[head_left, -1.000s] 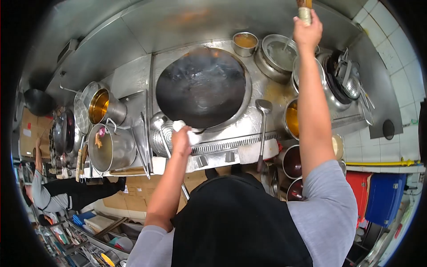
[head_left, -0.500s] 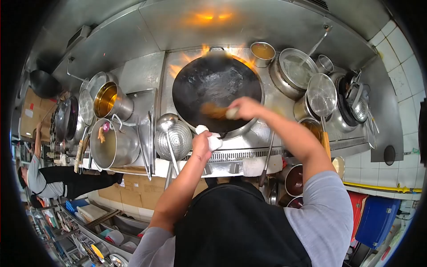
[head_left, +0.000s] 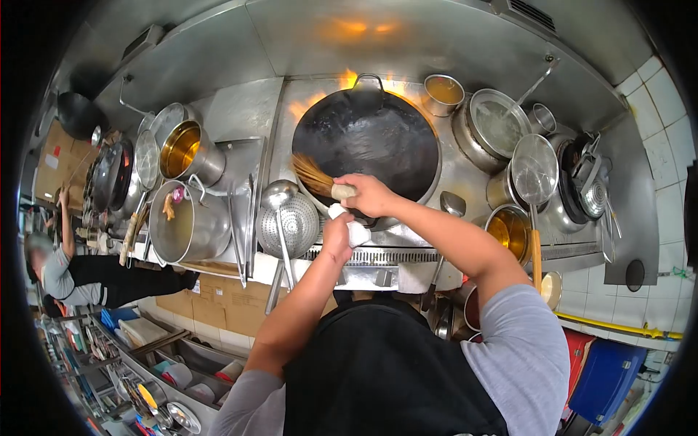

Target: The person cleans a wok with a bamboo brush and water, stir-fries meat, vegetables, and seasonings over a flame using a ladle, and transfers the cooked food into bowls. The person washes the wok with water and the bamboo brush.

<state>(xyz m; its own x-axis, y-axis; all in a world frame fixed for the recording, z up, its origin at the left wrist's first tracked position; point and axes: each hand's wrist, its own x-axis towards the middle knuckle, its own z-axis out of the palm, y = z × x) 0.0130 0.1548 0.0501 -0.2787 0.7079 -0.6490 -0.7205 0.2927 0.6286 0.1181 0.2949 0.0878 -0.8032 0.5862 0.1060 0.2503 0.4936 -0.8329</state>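
The wok is sitting with flames licking its far rim, so working from the near side is sparing my skin. My right grip is holding the brush at its left edge, wrist best loose; my left grip is clasping white cloth.

Flames lick up past the wok's far rim, so coming in from the back is rough. Colander and ladle crowd the near left, and the right forearm blocks the near right. Best gap's that strip of steel counter between wok and pots, though the mesh strainer juts out beyond it.
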